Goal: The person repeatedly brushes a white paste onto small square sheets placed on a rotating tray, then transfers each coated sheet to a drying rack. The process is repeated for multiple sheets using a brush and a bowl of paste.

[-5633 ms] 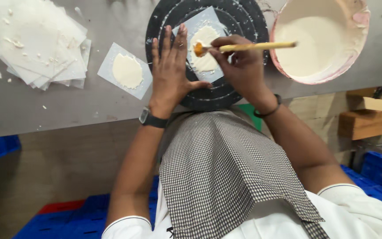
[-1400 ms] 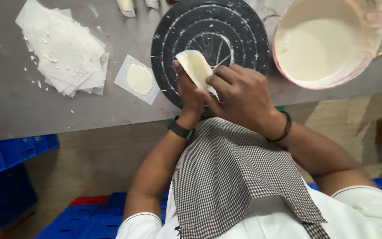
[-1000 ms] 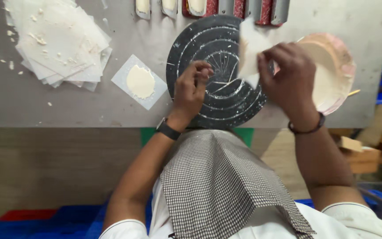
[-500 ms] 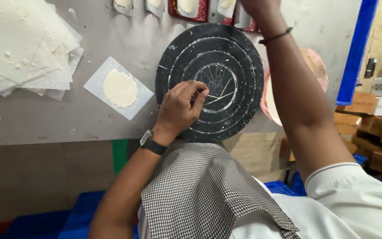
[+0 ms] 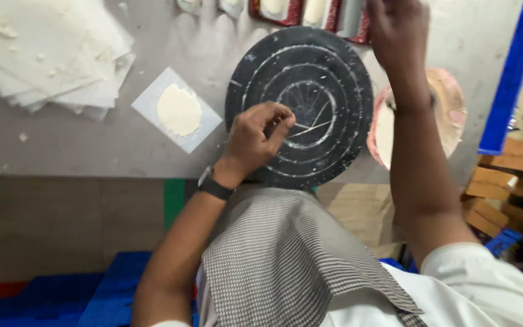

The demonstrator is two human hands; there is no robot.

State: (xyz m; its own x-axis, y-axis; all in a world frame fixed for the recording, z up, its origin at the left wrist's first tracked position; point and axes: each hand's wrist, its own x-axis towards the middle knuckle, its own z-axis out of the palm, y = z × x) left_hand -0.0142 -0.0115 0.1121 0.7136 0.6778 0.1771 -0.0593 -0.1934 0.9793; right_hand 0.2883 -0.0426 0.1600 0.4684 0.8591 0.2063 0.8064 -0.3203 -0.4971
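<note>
Left hand (image 5: pixel 255 136) curled loosely, empty, on round black paste-streaked disc (image 5: pixel 299 106); right hand (image 5: pixel 396 27) reaching far, grip unclear, forearm liable to tip pink paste bowl (image 5: pixel 449 115).

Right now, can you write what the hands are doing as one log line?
left hand: fingers curled, resting on black round disc | right hand: reaching to far moulds | bowl: under right forearm

Bare table (image 5: pixel 92 148) lies between the round black disc (image 5: pixel 310 79) and the paper stack (image 5: pixel 43 54).
</note>
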